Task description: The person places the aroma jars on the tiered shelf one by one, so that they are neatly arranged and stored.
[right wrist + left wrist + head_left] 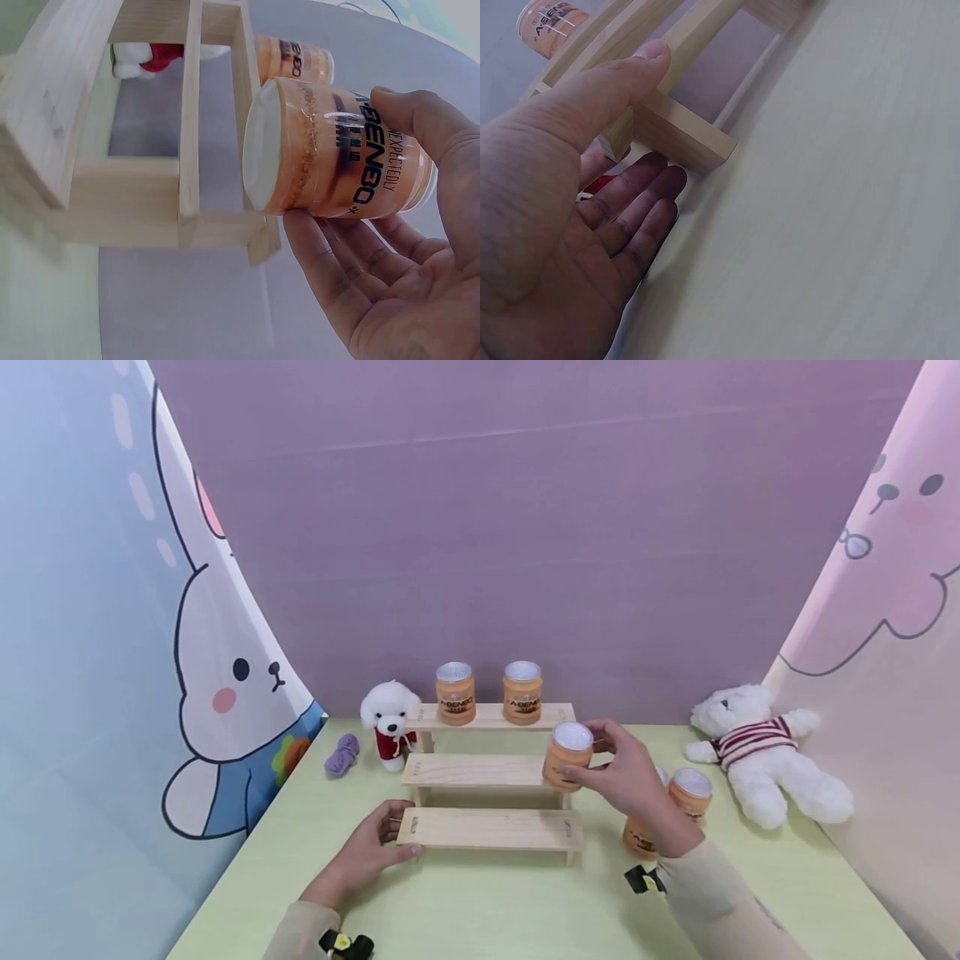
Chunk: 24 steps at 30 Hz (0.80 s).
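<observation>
My right hand (pixel 626 777) grips an orange-labelled jar (pixel 566 760) with a pale lid, thumb on one side and fingers on the other. In the head view the jar is at the right end of the middle tier of a three-tier wooden shelf (pixel 480 770). Its white base (pixel 261 146) shows in the right wrist view, close to the planks; contact cannot be told. Two similar jars, one on the left (pixel 456 695) and one on the right (pixel 522 695), stand upright on the top tier. My left hand (pixel 367 852) pinches the left end of the lowest tier between thumb and index finger, other fingers loosely extended.
More orange jars (pixel 691 792) stand on the table right of the shelf, partly behind my right forearm. A white toy dog (pixel 392 718) in red and a purple yarn bundle (pixel 342 756) are at the left. A white teddy bear (pixel 765 752) leans at the right.
</observation>
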Available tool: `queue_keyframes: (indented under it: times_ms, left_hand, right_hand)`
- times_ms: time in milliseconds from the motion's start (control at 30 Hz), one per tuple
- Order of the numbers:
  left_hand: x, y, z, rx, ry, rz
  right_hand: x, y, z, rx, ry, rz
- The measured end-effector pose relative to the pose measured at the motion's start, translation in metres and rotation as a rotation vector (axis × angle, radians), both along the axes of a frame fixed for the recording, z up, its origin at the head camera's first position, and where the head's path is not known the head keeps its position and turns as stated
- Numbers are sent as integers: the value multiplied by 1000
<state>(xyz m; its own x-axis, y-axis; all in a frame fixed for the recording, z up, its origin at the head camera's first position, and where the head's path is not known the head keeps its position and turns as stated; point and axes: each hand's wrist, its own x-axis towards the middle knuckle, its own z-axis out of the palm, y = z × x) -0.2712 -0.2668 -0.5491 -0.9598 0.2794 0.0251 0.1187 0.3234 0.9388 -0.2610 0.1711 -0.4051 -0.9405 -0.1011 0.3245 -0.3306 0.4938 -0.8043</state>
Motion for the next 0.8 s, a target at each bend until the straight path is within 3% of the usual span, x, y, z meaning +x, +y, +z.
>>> queue_keyframes:
  times_ms: [500,800]
  left_hand:
    - [0,1,1,-13,8,6]
    - [-1,0,-1,-3,13,1]
  right_hand:
    - [-19,-42,-5,-44,42,78]
    - [-25,-65,-6,-54,21,105]
